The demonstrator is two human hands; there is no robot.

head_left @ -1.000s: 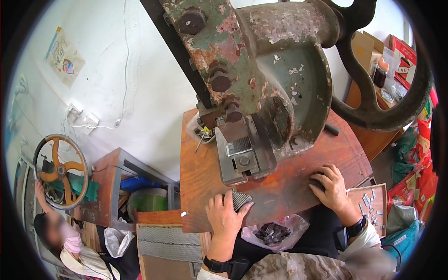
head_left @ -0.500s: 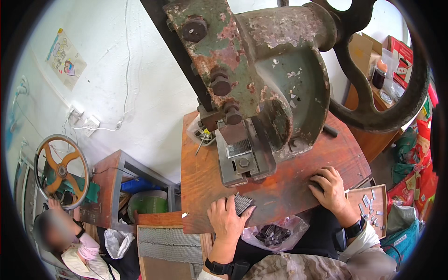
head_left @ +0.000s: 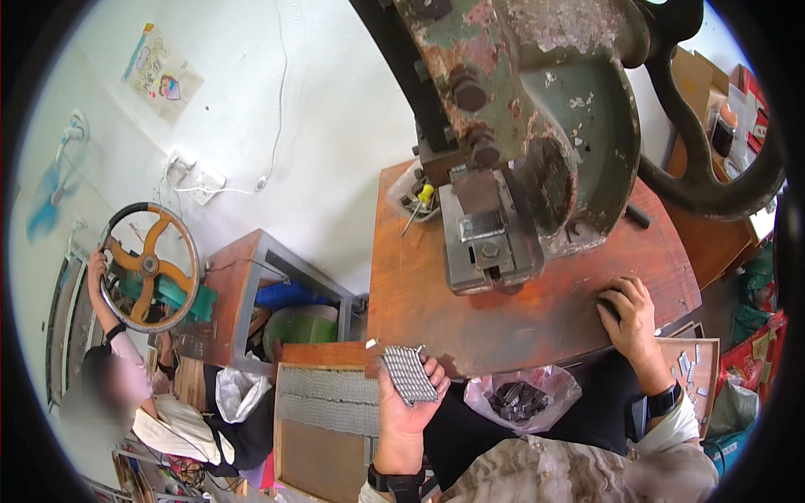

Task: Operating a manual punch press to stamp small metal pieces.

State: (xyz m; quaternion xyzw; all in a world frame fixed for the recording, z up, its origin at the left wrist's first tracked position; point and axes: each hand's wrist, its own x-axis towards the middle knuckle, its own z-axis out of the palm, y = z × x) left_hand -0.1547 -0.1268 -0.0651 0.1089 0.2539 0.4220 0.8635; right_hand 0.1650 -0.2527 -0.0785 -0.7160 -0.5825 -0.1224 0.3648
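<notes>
My left hand (head_left: 408, 402) holds a flat block of small grey metal pieces (head_left: 406, 374) at the near left corner of the rusty orange press table (head_left: 537, 314). My right hand (head_left: 631, 314) rests palm down on the table's right side, fingers curled over a small dark thing I cannot make out. Between the hands, further back, stands the grey die block (head_left: 485, 243) of a big rusty green press (head_left: 537, 109), apart from both hands.
A clear bag of dark metal parts (head_left: 521, 398) hangs at the table's near edge. A tray of rows of grey pieces (head_left: 323, 398) lies below left. A wooden tray with loose pieces (head_left: 688, 369) sits right. Another person (head_left: 109, 377) turns an orange handwheel (head_left: 151, 267) at left.
My left hand has drawn the block of metal pieces back off the table toward me. The view has shifted. My right hand stays on the table.
</notes>
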